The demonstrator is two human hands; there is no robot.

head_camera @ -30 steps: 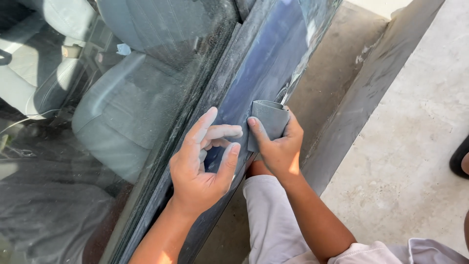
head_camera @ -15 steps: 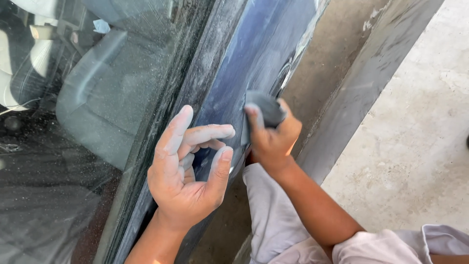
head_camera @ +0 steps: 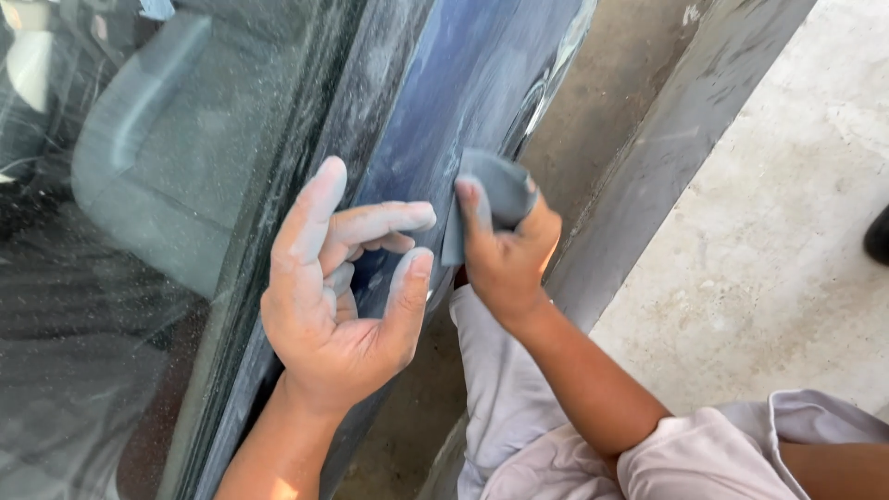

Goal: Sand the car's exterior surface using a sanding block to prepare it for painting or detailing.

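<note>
Sandpaper, a folded grey pad (head_camera: pixel 495 199), sits gripped in the right hand (head_camera: pixel 505 255), pressed flat against the dusty blue car door panel (head_camera: pixel 454 93); the panel's length runs diagonally up-right. Left hand (head_camera: pixel 338 296), open-fingered, rests just beside it, empty.

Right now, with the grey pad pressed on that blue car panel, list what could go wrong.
1. The right hand presses the folded grey sanding pad near the panel's crease; it could likely cut through the paint there.
2. Fingers of the left hand rest on the dusty blue panel beside the pad, so they might get rubbed.
3. Dust already coats the window glass; a slip could scratch it.
</note>
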